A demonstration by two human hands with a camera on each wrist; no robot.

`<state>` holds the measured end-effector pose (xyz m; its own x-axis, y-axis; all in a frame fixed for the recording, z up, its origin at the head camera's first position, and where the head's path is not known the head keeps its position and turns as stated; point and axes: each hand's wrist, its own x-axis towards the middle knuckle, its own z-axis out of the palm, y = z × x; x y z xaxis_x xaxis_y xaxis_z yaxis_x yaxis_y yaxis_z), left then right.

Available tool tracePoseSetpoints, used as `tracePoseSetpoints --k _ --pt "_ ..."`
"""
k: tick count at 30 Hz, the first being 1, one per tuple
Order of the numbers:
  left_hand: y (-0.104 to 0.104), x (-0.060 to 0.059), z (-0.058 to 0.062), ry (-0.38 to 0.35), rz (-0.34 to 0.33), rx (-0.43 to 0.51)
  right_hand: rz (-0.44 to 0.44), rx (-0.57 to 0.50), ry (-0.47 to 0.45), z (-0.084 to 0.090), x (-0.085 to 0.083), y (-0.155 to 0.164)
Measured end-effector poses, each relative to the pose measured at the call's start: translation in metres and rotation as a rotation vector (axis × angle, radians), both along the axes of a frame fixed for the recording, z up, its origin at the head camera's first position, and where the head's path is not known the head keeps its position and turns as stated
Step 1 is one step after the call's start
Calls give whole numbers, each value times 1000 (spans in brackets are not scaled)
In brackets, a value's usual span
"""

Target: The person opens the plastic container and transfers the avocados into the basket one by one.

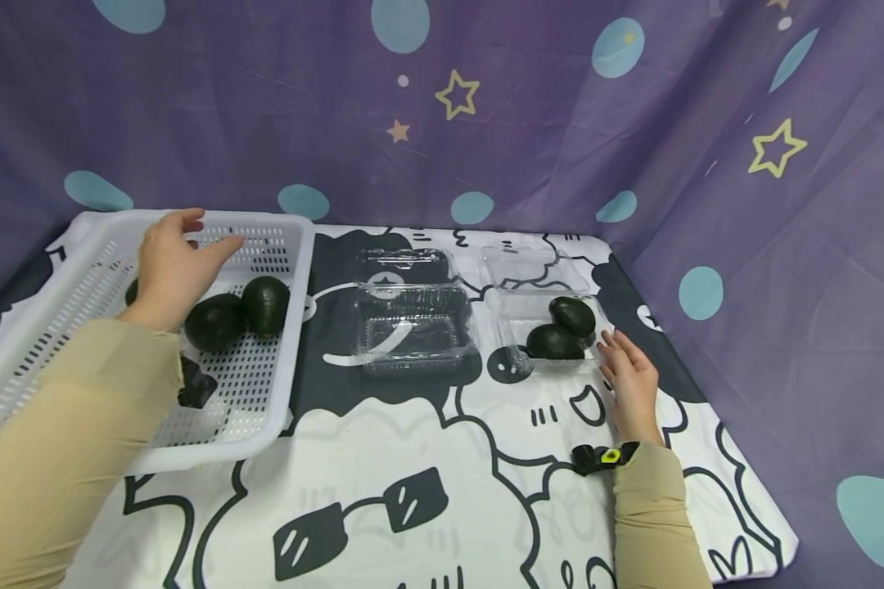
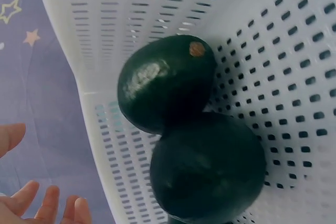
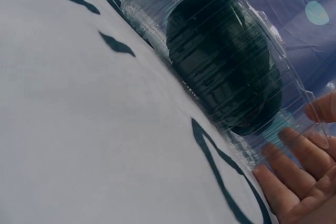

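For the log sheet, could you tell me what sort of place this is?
Probably a staged recording set, not a kitchen: a purple star-print cloth hangs as backdrop behind a table under a cartoon cloth, with a white basket and clear boxes laid out.

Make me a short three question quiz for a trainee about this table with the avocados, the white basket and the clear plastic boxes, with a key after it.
1. True or false: the left hand grips an avocado.
2. How many avocados lie in the right clear box? A) none B) two C) four
3. Fill in: the middle clear box holds ____ avocados.

Key:
1. False. The left hand hovers open over the white basket, above the basket avocados.
2. B. The boxed avocados are two, and the right hand rests open at that box's near right corner.
3. No.
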<state>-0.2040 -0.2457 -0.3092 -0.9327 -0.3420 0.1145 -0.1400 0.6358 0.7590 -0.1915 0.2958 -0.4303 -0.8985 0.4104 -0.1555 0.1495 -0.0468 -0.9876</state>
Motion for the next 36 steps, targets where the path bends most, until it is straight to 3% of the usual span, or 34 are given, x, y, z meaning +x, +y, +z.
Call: tracePoseSetpoints --k 15,36 --pt "21 1 14 11 -36 43 -11 -16 -1 0 -1 0" --pt "56 4 33 95 -133 108 -12 -25 -4 -1 -1 0"
